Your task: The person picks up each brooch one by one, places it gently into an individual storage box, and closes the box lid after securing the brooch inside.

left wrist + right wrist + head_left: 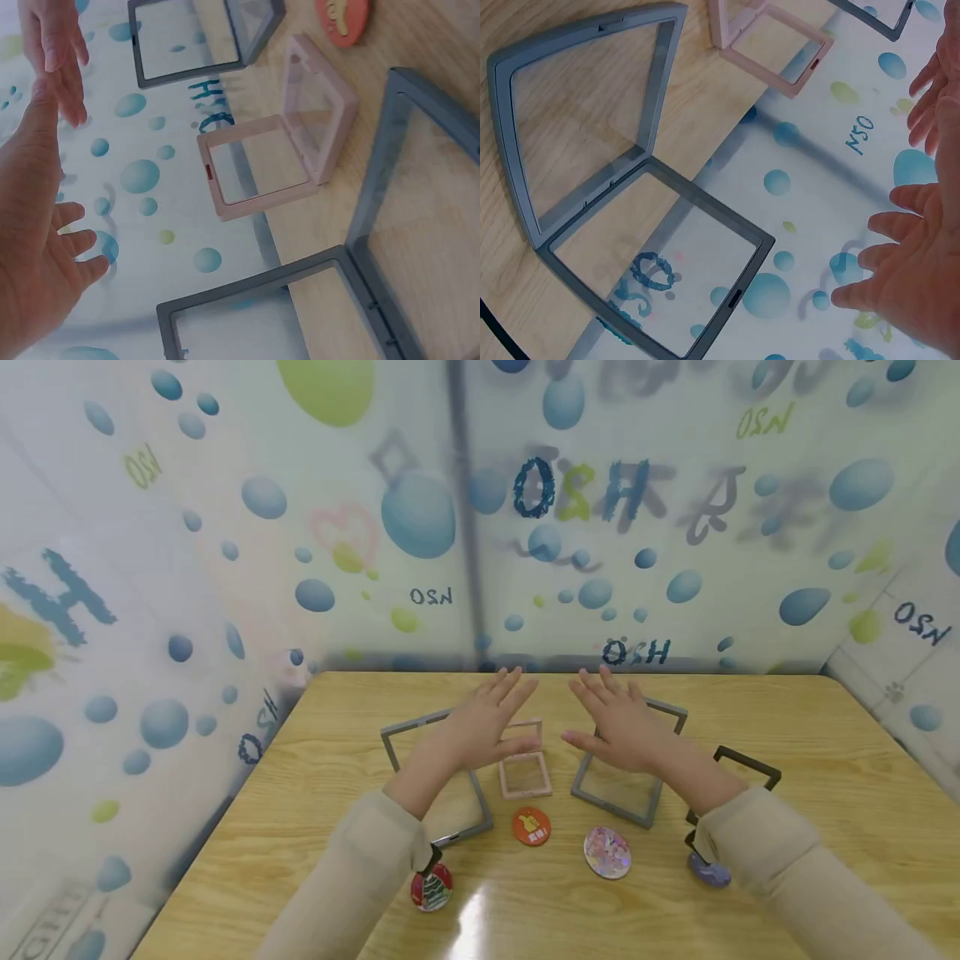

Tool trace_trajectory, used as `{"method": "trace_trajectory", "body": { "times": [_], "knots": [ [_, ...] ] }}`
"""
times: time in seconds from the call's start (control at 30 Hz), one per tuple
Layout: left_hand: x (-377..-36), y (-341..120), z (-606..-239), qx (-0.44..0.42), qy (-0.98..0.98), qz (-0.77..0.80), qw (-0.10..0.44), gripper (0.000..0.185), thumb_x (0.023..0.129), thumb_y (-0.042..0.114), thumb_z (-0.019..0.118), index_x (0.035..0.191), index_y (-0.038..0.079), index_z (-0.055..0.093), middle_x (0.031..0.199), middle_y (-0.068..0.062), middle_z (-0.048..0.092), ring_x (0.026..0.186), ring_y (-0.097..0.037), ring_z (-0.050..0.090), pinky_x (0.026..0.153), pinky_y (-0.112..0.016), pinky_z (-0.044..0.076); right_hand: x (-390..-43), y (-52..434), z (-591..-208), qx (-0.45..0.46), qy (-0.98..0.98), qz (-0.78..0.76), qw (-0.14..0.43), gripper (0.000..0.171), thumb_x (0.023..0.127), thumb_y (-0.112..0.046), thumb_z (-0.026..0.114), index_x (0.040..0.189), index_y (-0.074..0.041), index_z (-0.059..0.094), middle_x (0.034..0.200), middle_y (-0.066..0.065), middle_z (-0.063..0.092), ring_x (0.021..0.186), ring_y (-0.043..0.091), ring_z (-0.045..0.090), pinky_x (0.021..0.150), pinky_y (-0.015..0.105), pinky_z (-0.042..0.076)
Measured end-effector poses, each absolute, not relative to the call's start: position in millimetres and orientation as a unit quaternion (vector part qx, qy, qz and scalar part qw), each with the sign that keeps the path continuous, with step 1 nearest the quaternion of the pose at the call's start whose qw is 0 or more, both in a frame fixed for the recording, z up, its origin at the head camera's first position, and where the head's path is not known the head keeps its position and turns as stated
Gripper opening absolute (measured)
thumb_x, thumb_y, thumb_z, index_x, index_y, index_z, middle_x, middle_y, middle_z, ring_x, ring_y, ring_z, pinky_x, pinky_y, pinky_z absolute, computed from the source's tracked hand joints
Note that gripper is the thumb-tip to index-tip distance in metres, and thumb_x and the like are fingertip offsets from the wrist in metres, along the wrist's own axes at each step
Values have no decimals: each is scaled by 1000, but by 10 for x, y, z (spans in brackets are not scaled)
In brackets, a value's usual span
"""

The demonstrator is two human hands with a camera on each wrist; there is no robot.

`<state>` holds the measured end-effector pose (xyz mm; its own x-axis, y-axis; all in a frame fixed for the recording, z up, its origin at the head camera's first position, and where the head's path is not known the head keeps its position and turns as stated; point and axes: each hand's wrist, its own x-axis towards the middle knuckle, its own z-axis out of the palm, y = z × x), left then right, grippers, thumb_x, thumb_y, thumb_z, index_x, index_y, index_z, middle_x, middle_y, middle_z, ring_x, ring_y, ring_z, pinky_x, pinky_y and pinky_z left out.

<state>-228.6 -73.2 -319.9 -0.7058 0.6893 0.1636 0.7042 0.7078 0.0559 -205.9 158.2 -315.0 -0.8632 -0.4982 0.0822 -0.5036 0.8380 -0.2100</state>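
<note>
While both hands hover flat with fingers spread, holding nothing, the left hand [480, 727] and right hand [622, 727] float over hinged square frame cases with clear film windows: a small pink case [522, 760] between two grey cases [626, 772]. Glossy round badges [531, 826] lie on the woodgrain table [825, 760]. The wall reads "H2O" mirrored.

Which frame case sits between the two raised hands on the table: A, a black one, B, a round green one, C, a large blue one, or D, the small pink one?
D: the small pink frame case lies open on the table between the left hand and the right hand, with a grey case on either side.
</note>
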Motion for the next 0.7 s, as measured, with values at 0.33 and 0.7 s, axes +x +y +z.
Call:
{"method": "trace_trajectory", "body": {
  "times": [0.33,0.7],
  "knots": [
    [-1966,-875,-3338,-391,-917,-37,70,65,87,54,46,134,10,41,134,-13,43,116,-30,47,91,-43,41,-1906,1405,-3299,303,-944,125,31,67,89,-43,51,135,3,35,139,23,31,131,39,21,100,58,21],
    [-1750,-1269,-3559,-394,-911,-116,17,36,87,33,58,57,15,47,50,9,38,42,-1,29,42,-16,26,-1706,1120,-3522,342,-928,150,-6,58,88,-39,55,125,5,47,127,22,47,118,36,44,94,45,38]
  ]
}}
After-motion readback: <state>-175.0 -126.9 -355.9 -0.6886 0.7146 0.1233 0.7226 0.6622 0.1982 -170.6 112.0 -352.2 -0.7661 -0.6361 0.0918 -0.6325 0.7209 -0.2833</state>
